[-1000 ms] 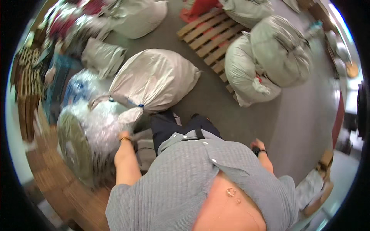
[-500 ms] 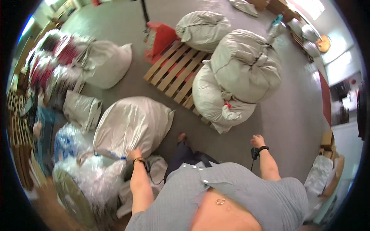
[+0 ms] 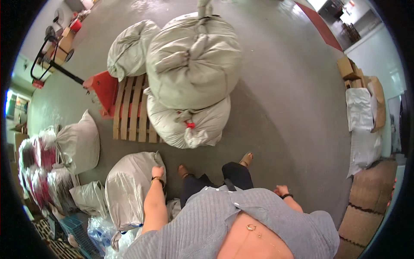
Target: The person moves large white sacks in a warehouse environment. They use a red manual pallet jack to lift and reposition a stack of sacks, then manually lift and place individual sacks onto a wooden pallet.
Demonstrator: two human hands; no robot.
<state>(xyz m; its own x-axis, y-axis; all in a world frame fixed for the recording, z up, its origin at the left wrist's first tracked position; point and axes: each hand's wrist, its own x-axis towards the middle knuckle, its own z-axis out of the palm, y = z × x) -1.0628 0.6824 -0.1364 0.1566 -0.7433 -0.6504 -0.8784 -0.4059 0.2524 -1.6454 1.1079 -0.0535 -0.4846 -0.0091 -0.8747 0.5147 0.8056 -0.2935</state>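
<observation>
My left hand (image 3: 158, 172) is held over the right edge of a large off-white woven sack (image 3: 125, 185), its fingers curled in with nothing visible in them. I cannot tell whether it touches the sack. Hanging by my right side, my right hand (image 3: 282, 190) is empty, its fingers loosely bent and a little apart. Ahead of my feet, a very big tied sack (image 3: 194, 64) rests on top of another sack (image 3: 189, 125) with a red tie. Behind them to the left is a smaller sack (image 3: 133, 49). A wooden pallet (image 3: 131, 110) is partly hidden under these sacks.
A red pallet jack (image 3: 101, 93) with a black handle stands at the pallet's left. Another sack (image 3: 78, 141) and plastic-wrapped bundles (image 3: 43, 151) lie on the left, near a blue wire crate (image 3: 82, 233). Cardboard (image 3: 373, 185) and white sheeting (image 3: 359, 110) line the right wall.
My view has turned to the right, and the piled sacks now stand straight ahead. My left hand has come away from the sack's blue-edged near end. My right hand has dropped closer to my body.
</observation>
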